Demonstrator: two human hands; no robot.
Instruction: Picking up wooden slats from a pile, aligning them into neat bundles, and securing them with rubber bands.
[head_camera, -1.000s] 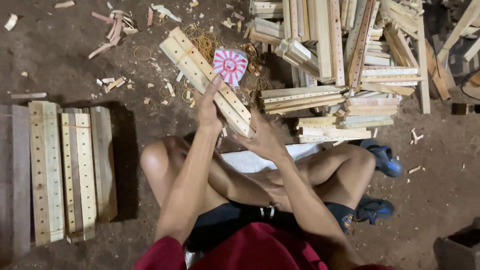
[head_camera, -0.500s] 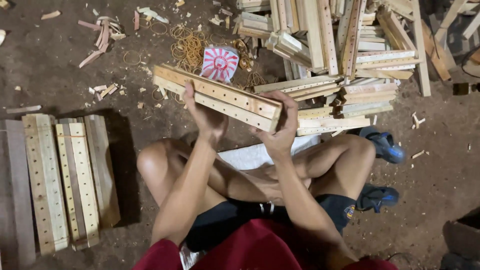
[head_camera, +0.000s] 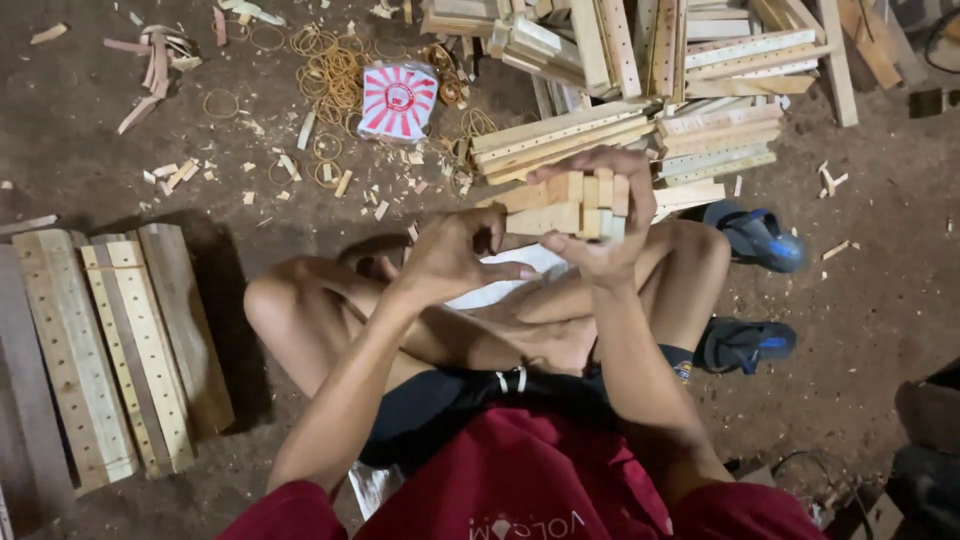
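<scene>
- Head cam looks down on a person sitting cross-legged on a dirt floor (head_camera: 120, 150), red shirt, dark shorts.
- Right hand (head_camera: 600, 215) is curled round a bundle of slats (head_camera: 570, 205), seen end-on, held up in front of the knees; thumb on top, fingers under and round the far side.
- Left hand (head_camera: 455, 255) sits just left of the bundle, fingers bent, fingertips at its near-left end; can't tell whether it's pinching anything.
- Bundle is in the air, above the lap, just in front of a pile (head_camera: 640, 90) of long slats w/ rows of holes.
- Red-and-white packet (head_camera: 398, 100) lies on the floor beyond the hands, left of the pile.
- Rubber bands (head_camera: 330, 70) are scattered round the packet, w/ wood chips and offcuts nearby.
- Finished bundles (head_camera: 110, 350) lie side by side at far left, well apart from the hands.
- Blue sandals (head_camera: 755, 235) are on the floor to the right, beside the right knee.
- White sheet (head_camera: 500, 290) shows under the legs.
</scene>
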